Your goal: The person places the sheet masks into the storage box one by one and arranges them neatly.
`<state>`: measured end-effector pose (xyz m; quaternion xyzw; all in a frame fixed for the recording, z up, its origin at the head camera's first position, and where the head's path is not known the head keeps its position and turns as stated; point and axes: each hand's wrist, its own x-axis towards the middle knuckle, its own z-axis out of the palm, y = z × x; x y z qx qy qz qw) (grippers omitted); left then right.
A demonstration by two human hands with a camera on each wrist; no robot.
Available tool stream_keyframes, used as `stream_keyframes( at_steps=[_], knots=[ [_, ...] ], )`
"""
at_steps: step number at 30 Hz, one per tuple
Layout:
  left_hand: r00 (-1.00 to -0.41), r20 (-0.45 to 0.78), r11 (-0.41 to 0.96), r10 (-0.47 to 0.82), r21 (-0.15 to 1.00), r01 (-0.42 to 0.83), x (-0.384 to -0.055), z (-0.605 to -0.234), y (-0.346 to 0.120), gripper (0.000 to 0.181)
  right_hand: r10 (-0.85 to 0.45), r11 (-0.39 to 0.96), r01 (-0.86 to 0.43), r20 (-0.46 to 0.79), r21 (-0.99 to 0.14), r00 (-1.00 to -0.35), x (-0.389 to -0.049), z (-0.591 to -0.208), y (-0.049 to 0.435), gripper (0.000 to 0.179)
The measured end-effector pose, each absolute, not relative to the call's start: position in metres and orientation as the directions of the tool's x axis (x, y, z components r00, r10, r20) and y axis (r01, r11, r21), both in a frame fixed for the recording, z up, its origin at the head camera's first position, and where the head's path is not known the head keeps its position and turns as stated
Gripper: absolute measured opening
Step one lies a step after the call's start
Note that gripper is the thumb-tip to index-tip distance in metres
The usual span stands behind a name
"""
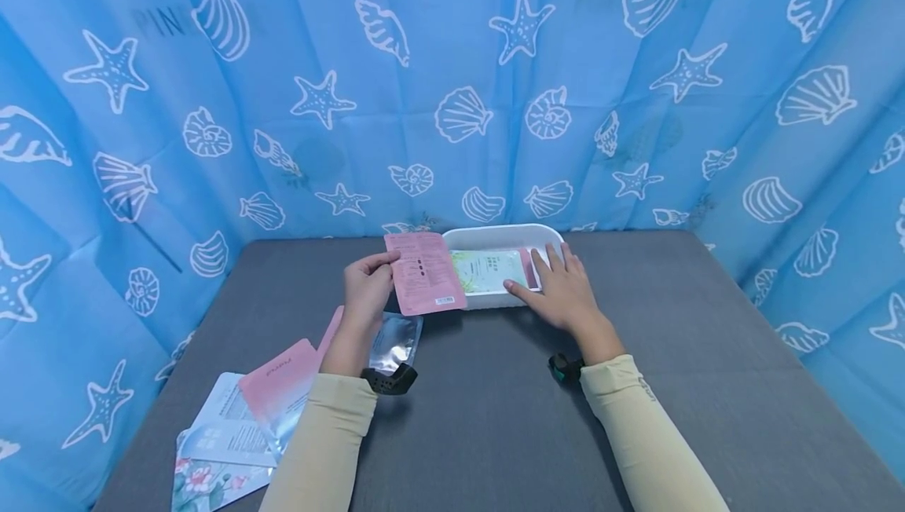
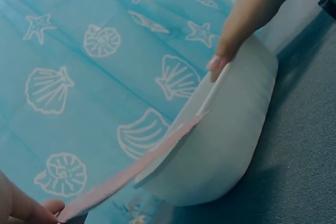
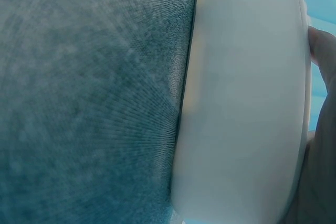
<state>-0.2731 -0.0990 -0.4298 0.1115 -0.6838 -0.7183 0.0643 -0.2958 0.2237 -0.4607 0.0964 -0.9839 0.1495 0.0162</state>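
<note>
My left hand (image 1: 369,284) pinches a pink sheet mask packet (image 1: 426,276) by its left edge, thumb on the printed face. The packet is held up at the left end of a white plastic basket (image 1: 495,301) and overlaps its rim in the head view. Edge-on in the left wrist view, the pink packet (image 2: 131,174) slants toward the basket (image 2: 226,124). My right hand (image 1: 566,296) lies over the basket's right end with fingers spread, its thumb at the front rim. Inside the basket is a green and white mask packet (image 1: 488,271), with a pink one (image 1: 529,268) partly under it.
On the grey table (image 1: 488,418), a silver packet (image 1: 396,341) lies beneath my left wrist. Further left, a pink packet (image 1: 283,374), a pale blue one (image 1: 229,426) and a flower-printed one (image 1: 201,480) overlap. Behind the table hangs a blue shell-patterned curtain (image 1: 438,49).
</note>
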Motion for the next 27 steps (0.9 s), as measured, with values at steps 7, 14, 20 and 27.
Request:
stream_keyframes(
  at_steps=[7, 14, 20, 27],
  knots=[
    [-0.970, -0.099, -0.091, -0.224, 0.993, -0.080, -0.2720, -0.4265, -0.0995, 0.034, -0.178, 0.937, -0.192, 0.071, -0.294, -0.981, -0.2947, -0.4599, 0.2231, 0.102],
    [-0.968, -0.098, -0.039, -0.232, 0.995, -0.091, -0.2704, -0.4276, -0.1013, 0.036, -0.182, 0.939, -0.195, 0.070, -0.285, -0.981, -0.2944, -0.4598, 0.2229, 0.101],
    [-0.967, -0.091, -0.014, -0.239, 0.996, -0.090, -0.2702, -0.4291, -0.0991, 0.041, -0.184, 0.938, -0.196, 0.071, -0.285, -0.980, -0.2955, -0.4602, 0.2230, 0.101],
    [-0.971, -0.052, -0.024, -0.232, 0.999, -0.047, -0.2717, -0.4310, -0.0959, 0.047, -0.181, 0.939, -0.195, 0.076, -0.285, -0.981, -0.2954, -0.4603, 0.2224, 0.101]
  ],
)
